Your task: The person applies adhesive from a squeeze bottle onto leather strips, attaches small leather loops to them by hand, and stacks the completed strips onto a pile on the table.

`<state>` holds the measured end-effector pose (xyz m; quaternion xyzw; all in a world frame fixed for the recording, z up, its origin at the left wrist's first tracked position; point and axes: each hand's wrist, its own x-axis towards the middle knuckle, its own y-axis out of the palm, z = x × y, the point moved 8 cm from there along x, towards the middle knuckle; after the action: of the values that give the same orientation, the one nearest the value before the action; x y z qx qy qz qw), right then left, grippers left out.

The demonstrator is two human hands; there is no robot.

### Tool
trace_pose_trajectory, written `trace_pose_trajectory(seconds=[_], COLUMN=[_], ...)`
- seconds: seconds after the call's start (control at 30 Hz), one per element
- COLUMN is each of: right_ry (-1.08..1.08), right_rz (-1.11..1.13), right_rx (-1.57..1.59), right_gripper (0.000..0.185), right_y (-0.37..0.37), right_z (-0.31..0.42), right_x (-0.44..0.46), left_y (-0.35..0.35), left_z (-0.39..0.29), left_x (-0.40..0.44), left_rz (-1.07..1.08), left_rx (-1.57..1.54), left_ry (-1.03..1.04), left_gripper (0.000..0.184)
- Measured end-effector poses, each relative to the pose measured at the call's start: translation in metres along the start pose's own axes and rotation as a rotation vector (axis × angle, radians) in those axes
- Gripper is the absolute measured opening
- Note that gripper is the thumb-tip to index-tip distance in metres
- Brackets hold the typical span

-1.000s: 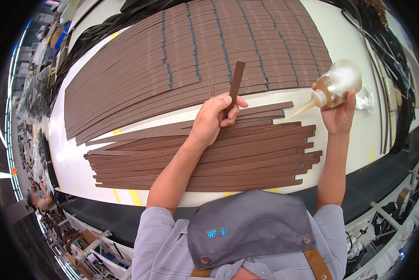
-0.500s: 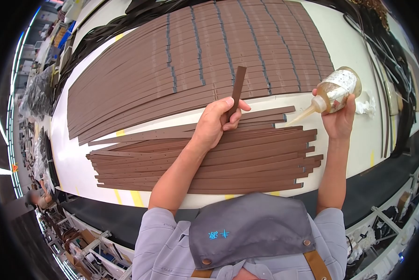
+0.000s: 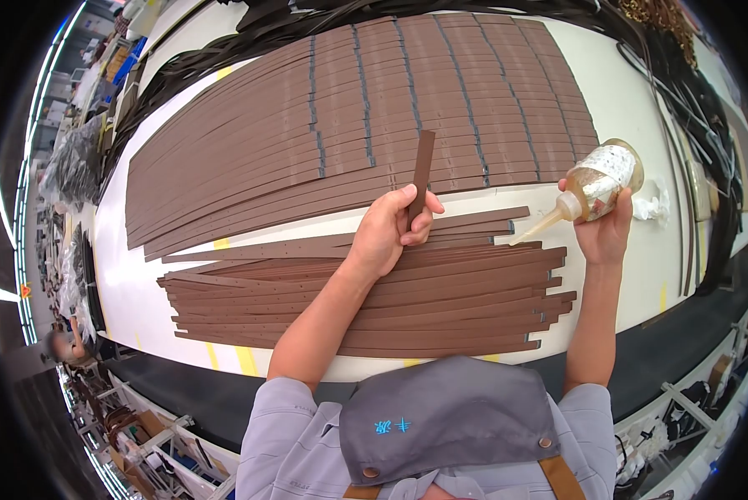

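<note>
My left hand (image 3: 388, 232) pinches a short brown strip (image 3: 423, 167) that points up and away from me. In my right hand (image 3: 600, 237) is a squeeze bottle (image 3: 605, 177), tilted with its long nozzle slanting down to the left. The liquid inside looks amber, and a worn white label wraps the bottle. Its nozzle tip is close to the right ends of a pile of long brown strips (image 3: 407, 304), nearest me; I cannot tell whether it touches. Beyond my left hand, rows of overlapping brown strips (image 3: 357, 108) lie crossed by dark bluish lines.
The white table (image 3: 632, 275) carries yellow tape marks. White crumpled material (image 3: 653, 204) lies right of the bottle. Dark strips (image 3: 707, 150) run along the table's right and far edges. Clear plastic bags (image 3: 74, 171) are at the left, where another person (image 3: 75, 346) is partly visible.
The whole scene sits slightly lower in view, as the camera has shifted. Both hands keep their hold on the strip and the bottle, with little movement over the table.
</note>
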<state>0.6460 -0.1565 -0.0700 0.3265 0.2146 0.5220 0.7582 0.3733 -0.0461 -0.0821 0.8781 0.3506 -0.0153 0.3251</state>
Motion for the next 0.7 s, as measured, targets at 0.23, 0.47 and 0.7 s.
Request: trace_pose_trajectory(seconds=[0.23, 0.47, 0.7], right_ry=[-0.011, 0.001, -0.028], right_rz=[-0.012, 0.016, -0.009], right_rx=[0.027, 0.011, -0.022], right_gripper=[0.070, 0.069, 0.073], right_y=[-0.0022, -0.0019, 0.0002], right_z=[0.0001, 0.0010, 0.0026], right_x=[-0.0003, 0.0001, -0.0007], left_y=[0.0012, 0.0018, 0.0034], left_z=[-0.0008, -0.0006, -0.0028], left_x=[-0.0001, 0.0001, -0.0010], left_rz=[0.008, 0.037, 0.033], left_rx=[0.007, 0.004, -0.003], left_ry=[0.007, 0.025, 0.026], left_gripper=[0.041, 0.040, 0.040])
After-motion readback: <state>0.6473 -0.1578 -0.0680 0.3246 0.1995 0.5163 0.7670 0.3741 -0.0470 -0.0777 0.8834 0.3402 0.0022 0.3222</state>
